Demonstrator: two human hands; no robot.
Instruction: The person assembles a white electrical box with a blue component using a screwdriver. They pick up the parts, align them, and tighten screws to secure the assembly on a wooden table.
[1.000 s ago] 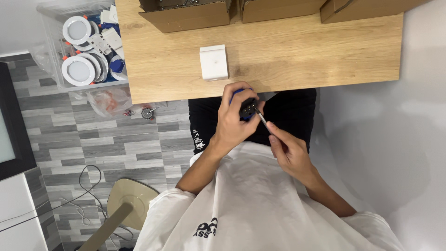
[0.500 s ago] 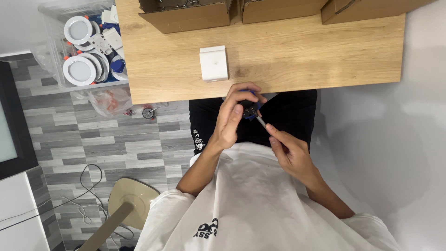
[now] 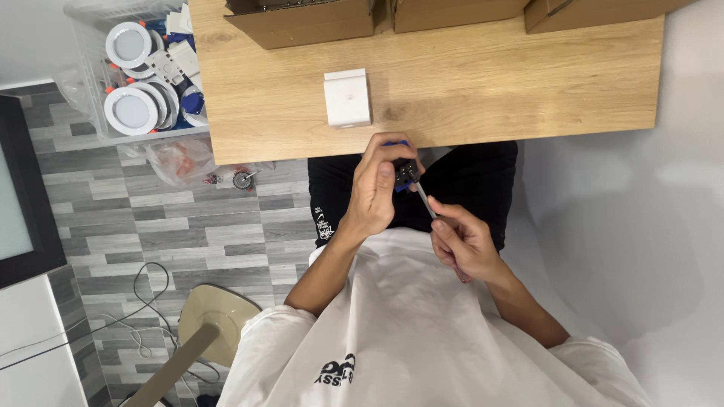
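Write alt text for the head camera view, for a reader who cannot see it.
Seen from above, a seated person's left hand grips a small dark part while the right hand holds a thin screwdriver against it. Ahead, a wooden table bears a small white box and cardboard boxes.

A light wooden table (image 3: 483,83) stands against a white wall (image 3: 626,226), which runs along its right side. Three brown cardboard boxes (image 3: 302,22) sit on the far edge of the table. Left of the table, the floor (image 3: 136,226) has grey wood-look tiles. A clear plastic bin (image 3: 136,83) stands just beside the table's left edge. A beige stool (image 3: 211,324) is well apart from the table, nearer to the camera.
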